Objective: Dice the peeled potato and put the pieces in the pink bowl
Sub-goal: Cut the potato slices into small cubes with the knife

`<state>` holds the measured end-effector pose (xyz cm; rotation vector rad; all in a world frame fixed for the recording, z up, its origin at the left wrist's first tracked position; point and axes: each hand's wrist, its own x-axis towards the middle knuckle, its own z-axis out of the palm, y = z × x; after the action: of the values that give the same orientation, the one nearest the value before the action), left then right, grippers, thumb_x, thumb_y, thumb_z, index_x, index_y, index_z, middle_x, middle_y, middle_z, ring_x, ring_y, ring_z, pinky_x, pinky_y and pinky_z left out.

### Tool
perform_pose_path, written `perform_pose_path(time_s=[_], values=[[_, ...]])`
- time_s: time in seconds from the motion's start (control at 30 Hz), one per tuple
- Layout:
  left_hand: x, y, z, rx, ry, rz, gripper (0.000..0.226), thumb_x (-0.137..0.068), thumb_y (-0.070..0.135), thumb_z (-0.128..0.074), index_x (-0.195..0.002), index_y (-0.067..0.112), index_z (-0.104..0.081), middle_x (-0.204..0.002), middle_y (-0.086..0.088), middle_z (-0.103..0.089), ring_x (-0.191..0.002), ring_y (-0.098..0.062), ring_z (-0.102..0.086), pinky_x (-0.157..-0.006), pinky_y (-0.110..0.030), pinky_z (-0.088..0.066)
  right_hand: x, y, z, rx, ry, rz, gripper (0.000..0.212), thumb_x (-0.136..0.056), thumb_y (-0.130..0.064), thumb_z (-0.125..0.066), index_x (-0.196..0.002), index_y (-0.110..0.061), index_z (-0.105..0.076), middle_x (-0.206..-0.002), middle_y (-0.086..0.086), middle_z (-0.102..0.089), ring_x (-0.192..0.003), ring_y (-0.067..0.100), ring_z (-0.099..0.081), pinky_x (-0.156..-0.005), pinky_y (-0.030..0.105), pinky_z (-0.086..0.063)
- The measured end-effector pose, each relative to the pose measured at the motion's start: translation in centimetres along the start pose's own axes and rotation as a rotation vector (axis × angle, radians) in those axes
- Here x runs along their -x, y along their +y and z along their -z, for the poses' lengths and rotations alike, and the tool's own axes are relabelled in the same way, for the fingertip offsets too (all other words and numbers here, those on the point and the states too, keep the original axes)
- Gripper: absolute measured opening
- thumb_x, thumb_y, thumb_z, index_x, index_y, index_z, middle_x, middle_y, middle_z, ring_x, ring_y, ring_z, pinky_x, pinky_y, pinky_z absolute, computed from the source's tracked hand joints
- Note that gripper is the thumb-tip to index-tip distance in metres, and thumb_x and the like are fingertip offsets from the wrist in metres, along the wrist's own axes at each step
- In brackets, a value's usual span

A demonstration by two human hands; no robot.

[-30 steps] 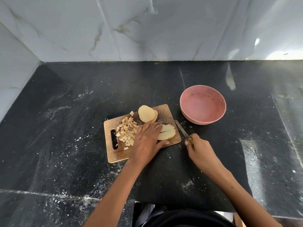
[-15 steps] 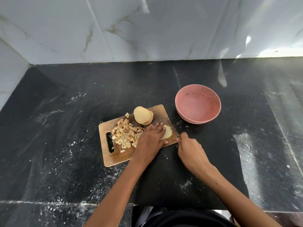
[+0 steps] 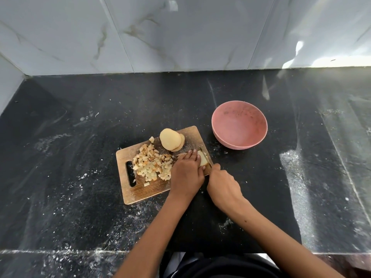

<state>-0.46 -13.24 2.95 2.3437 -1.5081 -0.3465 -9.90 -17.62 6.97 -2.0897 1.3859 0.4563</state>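
I am pressing my left hand (image 3: pixel 186 173) down on the potato slices (image 3: pixel 202 160) at the cutting board's (image 3: pixel 140 193) right edge, while my right hand (image 3: pixel 222 187) is gripping the knife (image 3: pixel 207 166) against them. Diced pieces (image 3: pixel 153 164) are piling mid-board; the pink bowl (image 3: pixel 239 125) is sitting nearby.

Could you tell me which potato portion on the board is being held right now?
The slices at the board's right edge, under the left hand; the round stack lies untouched.

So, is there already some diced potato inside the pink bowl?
No, the pink bowl holds no potato; the diced pieces lie in a pile on the cutting board.
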Motion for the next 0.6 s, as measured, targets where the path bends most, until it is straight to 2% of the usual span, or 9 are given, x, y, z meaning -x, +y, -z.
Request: perform_pose_path(time_s=[0.13,0.27,0.33,0.4,0.6], values=[[0.1,0.2,0.0,-0.011,0.008,0.019,0.046,-0.097,0.027,-0.048,-0.140,0.010,-0.047,-0.149,-0.004,-0.041,-0.140,-0.015,-0.034,-0.115,-0.026,-0.019,0.9,1.3,-0.5,0.018,-0.031,-0.002,0.018,-0.099,-0.009,-0.036,-0.116,-0.007,-0.039,-0.113,0.015,-0.060,-0.105,0.033,-0.060,-0.072,0.037,-0.041],[0.2,0.5,0.2,-0.017,0.019,0.028,0.045,-0.097,0.026,-0.048,-0.139,0.010,-0.048,-0.149,-0.004,-0.042,-0.139,-0.016,-0.036,-0.114,-0.026,-0.021,1.3,2.0,-0.8,0.018,-0.057,0.015,0.013,-0.101,-0.015,-0.036,-0.113,-0.009,-0.039,-0.109,0.014,-0.061,-0.100,0.031,-0.062,-0.072,0.038,-0.045],[0.3,0.7,0.3,-0.007,0.024,0.035,0.043,-0.097,0.024,-0.050,-0.137,0.009,-0.051,-0.147,-0.006,-0.044,-0.138,-0.017,-0.038,-0.115,-0.027,-0.021,1.8,2.5,-1.0,0.015,-0.057,0.036,0.008,-0.103,-0.018,-0.033,-0.105,-0.011,-0.036,-0.107,0.013,-0.060,-0.098,0.031,-0.061,-0.070,0.037,-0.043],[0.3,0.7,0.5,-0.004,0.024,0.037,0.043,-0.096,0.024,-0.051,-0.136,0.008,-0.052,-0.147,-0.006,-0.045,-0.138,-0.017,-0.039,-0.114,-0.026,-0.021,2.5,3.2,-1.3,0.016,-0.058,0.063,0.012,-0.104,-0.022,-0.028,-0.099,-0.013,-0.032,-0.102,0.012,-0.060,-0.094,0.031,-0.061,-0.068,0.037,-0.041],[1.0,0.2,0.5,0.029,0.071,0.063,0.042,-0.095,0.025,-0.055,-0.134,0.010,-0.054,-0.147,-0.003,-0.044,-0.137,-0.017,-0.039,-0.113,-0.023,-0.022,2.6,4.0,-1.4,-0.032,-0.022,0.096,0.020,-0.105,-0.030,-0.023,-0.096,-0.014,-0.032,-0.088,0.009,-0.055,-0.079,0.027,-0.054,-0.067,0.037,-0.040]])
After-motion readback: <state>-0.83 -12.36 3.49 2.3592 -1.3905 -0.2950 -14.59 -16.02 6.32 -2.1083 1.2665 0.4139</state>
